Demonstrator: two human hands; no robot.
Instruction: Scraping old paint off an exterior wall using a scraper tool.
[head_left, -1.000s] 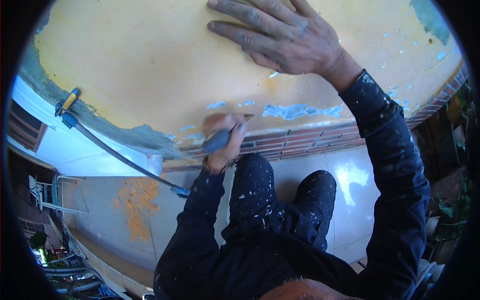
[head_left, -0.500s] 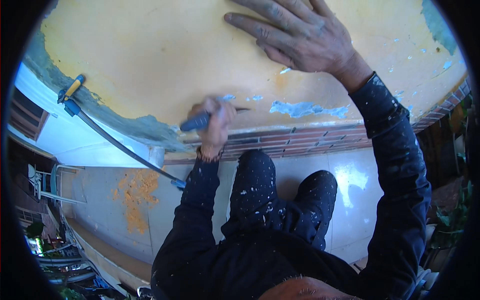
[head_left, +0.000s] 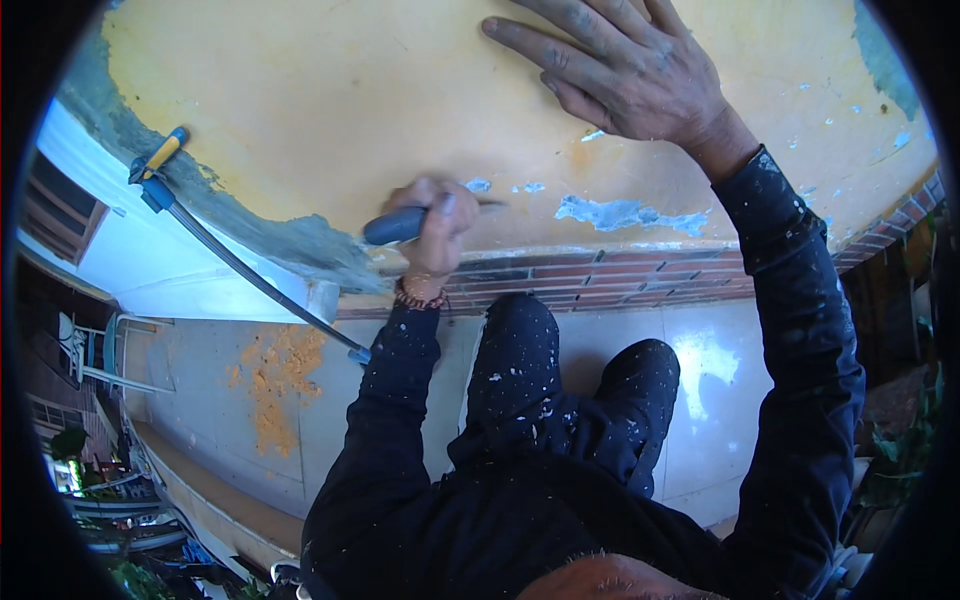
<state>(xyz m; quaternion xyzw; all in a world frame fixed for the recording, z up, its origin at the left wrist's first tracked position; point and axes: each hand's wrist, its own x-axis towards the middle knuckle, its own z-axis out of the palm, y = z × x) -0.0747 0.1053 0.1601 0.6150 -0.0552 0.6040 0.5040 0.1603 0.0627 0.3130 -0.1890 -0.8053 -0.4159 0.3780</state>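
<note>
My left hand (head_left: pixel 440 228) is closed around the dark handle of a scraper (head_left: pixel 392 227). Its thin blade points right, slightly blurred, against the yellow wall (head_left: pixel 290 120) and just below small flaked spots. To the right of the blade is a larger bluish-grey patch (head_left: pixel 630 215) where the paint has come off. My right hand (head_left: pixel 640 75) lies on the wall higher up, palm down with fingers spread, holding nothing.
A long-handled tool with a yellow-and-black end (head_left: pixel 165 152) leans against the wall at left. Orange-yellow flakes (head_left: pixel 278 385) litter the tiled floor (head_left: pixel 220 430). Red brick trim (head_left: pixel 600 280) runs along the wall's foot above my knees. A metal-framed chair (head_left: pixel 95 350) stands far left.
The whole view has shifted slightly, so the wall sits further right. My left hand has moved a little left along the wall, the scraper handle now more level. My right hand stays put.
</note>
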